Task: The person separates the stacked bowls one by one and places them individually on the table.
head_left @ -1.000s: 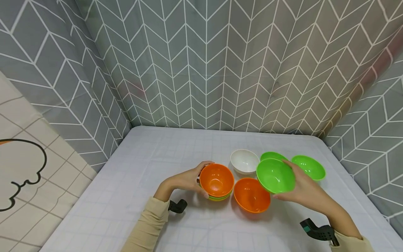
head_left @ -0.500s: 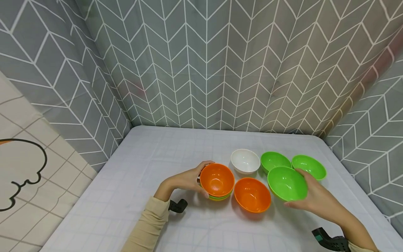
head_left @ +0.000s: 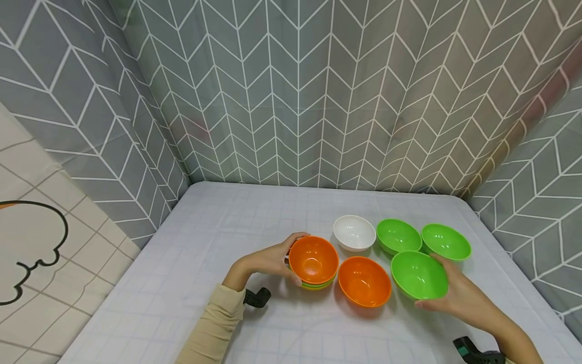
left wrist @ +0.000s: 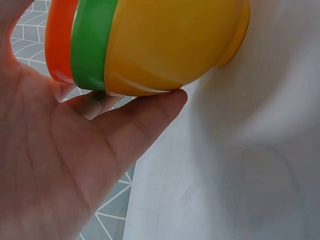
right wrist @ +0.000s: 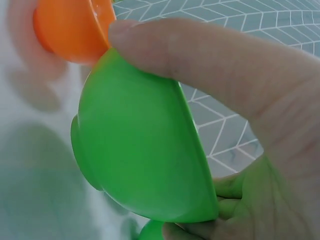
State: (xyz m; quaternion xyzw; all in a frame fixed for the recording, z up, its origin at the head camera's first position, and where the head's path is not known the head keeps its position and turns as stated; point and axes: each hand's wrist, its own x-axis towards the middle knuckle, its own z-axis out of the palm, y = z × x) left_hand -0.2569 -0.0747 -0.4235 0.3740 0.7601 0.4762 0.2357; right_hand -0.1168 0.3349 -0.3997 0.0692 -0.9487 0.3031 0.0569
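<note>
L hand (head_left: pixel 275 259), half-curled, grips stack (head_left: pixel 313 260) from 9 o'clock, prob. to steady; R hand (head_left: pixel 456 290) ditto w/ green bowl (head_left: pixel 419 275), 4 o'clock.

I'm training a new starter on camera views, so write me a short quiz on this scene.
1. True or false: the right hand holds a white bowl.
2. In the stack held by the left hand, what colour is the bottom bowl? a) orange b) green c) yellow
3. How many green bowls are outside that stack?

Key: 1. False, it holds a green one. 2. c. 3. Three.
</note>
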